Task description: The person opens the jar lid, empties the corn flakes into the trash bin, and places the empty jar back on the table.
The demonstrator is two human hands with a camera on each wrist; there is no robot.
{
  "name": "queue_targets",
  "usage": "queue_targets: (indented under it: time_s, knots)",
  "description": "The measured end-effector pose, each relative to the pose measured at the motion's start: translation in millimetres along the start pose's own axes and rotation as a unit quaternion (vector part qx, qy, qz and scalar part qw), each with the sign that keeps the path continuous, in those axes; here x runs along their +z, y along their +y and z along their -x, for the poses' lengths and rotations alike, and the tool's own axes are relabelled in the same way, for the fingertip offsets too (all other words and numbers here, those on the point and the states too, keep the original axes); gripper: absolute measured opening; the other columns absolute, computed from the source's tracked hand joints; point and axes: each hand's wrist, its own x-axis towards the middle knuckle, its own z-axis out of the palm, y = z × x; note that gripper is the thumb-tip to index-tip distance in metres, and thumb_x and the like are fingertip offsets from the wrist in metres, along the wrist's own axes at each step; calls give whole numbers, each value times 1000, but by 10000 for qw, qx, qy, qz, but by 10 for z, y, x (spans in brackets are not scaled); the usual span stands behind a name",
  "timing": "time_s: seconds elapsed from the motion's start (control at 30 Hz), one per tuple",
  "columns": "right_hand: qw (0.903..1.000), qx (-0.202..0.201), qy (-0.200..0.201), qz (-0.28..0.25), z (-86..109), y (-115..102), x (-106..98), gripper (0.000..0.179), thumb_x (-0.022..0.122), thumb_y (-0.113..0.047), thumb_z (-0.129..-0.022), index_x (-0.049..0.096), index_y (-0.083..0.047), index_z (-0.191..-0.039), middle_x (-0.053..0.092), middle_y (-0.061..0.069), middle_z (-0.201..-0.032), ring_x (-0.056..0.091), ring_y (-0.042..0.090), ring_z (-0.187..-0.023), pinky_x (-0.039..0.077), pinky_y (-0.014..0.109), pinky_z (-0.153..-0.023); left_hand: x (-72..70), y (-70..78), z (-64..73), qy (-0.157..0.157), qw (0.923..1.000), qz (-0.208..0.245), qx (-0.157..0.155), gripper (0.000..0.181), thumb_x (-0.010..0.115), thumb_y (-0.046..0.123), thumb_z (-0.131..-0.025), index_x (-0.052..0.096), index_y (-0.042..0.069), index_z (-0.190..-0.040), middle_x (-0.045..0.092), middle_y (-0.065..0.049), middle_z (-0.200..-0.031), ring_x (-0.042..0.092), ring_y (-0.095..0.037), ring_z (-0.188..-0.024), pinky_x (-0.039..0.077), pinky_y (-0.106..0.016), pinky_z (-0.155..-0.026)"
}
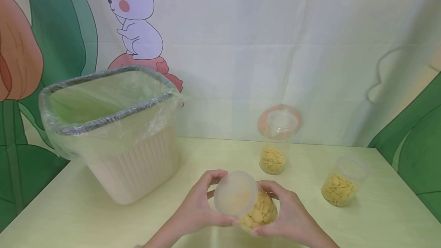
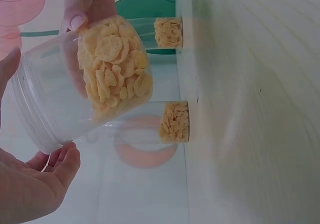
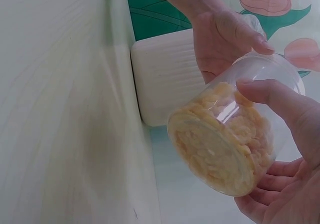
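L hand [image 1: 201, 206] & R hand [image 1: 288, 210] hold tilted jar [image 1: 245, 202] w/ yellow flakes [image 2: 117, 66].

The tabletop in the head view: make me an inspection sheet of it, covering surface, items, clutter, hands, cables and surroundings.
Surface: pale table, light wood-like streaks.
Job's things: held jar, tilted, off the table, part filled with yellow flakes; back jar and right jar, both upright on the table, flakes at the bottom.
Clutter: bin on the left, plastic liner over its rim.
Hands: left hand grips the held jar's lid end; right hand grips its body.
Cables: nothing seen.
Surroundings: printed backdrop with a rabbit.
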Motion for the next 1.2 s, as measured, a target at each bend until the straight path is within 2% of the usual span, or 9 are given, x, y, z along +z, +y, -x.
queue_targets:
  time_s: [0.17, 0.3, 0.53, 0.73, 0.87, 1.03, 1.2]
  knots:
    - [10000, 41, 10, -20, 1, -9, -6, 77, 88, -31, -50, 53, -16, -116, 61, -5, -110, 57, 17, -101, 46, 46, -84, 9, -7, 2, -66, 10000, 44, 18, 89, 86, 18, -58, 36, 5, -131, 44, -9, -128, 42, -28, -118, 40, -52, -94]
    - [10000, -11, 30, -10, 5, -3, -8, 76, 88, -32, -50, 53, -17, -116, 61, -6, -109, 57, 14, -100, 47, 44, -84, -16, -15, -3, -261, 9995, 127, 136, 91, 86, 17, -60, 34, 7, -133, 39, -11, -134, 40, -30, -122, 39, -50, -95]
    - [10000, -53, -14, -43, 1, -2, -20, 75, 87, -32, -52, 52, -17, -117, 61, -7, -109, 56, 11, -100, 47, 40, -85, -99, -24, -17, -801, 9961, 190, 323, 93, 84, 17, -63, 30, 22, -139, 33, -1, -142, 35, -22, -128, 36, -46, -99]
    - [9999, -70, -93, -113, -1, -1, -30, 75, 87, -33, -54, 52, -17, -118, 61, -5, -111, 56, 12, -101, 47, 40, -86, -156, -38, -27, -1215, 9909, 221, 540, 93, 79, 11, -69, 24, 16, -144, 31, -4, -144, 34, -25, -129, 34, -45, -101]
    - [9999, -81, -129, -59, 3, 2, -31, 75, 86, -34, -54, 52, -17, -118, 61, -5, -111, 56, 12, -102, 47, 40, -86, -181, -52, -35, -1390, 9882, 314, 565, 92, 75, 9, -70, 22, 13, -145, 27, -6, -146, 34, -26, -129, 31, -45, -103]
    - [9999, -76, -130, 4, 5, 3, -29, 74, 86, -33, -54, 52, -18, -118, 60, -7, -111, 56, 10, -101, 47, 39, -86, -198, -61, -42, -1474, 9861, 418, 648, 87, 73, 8, -73, 23, 11, -145, 28, -8, -146, 33, -28, -130, 30, -47, -103]
    - [9999, -74, -146, 13, 7, -1, -29, 74, 86, -33, -54, 52, -18, -118, 61, -7, -110, 56, 10, -101, 47, 38, -85, -206, -61, -47, -1488, 9859, 492, 595, 84, 72, 8, -74, 25, 11, -144, 30, -6, -146, 33, -25, -130, 31, -43, -104]
